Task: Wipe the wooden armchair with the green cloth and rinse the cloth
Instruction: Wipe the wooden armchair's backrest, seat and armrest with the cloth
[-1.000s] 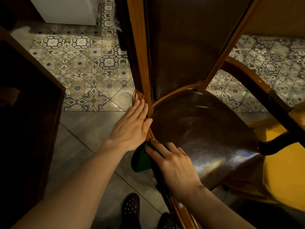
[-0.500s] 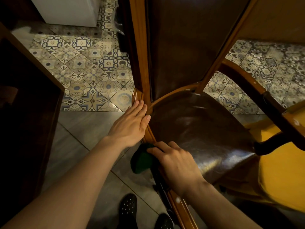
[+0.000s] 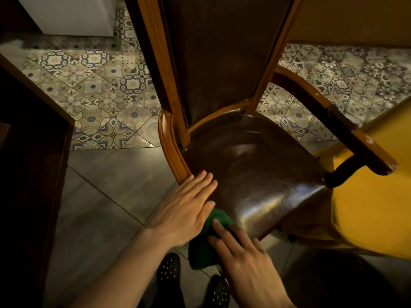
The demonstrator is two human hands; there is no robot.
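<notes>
Two dotted black slippers (image 3: 169, 268) stood nearest, on the grey floor. Just above them the right hand (image 3: 246, 256) pressed the green cloth (image 3: 203, 247) with flat, spread fingers against the front left edge of the armchair (image 3: 251, 174), not gripping it. The left hand (image 3: 185, 211) lay open, fingers together, on the seat corner, touching the cloth. Farther off lay patterned tiles (image 3: 106, 94)

Left hand (image 3: 185, 215) lies flat, fingers together; right hand (image 3: 245, 255) presses down, fingers seemingly extended.
</notes>
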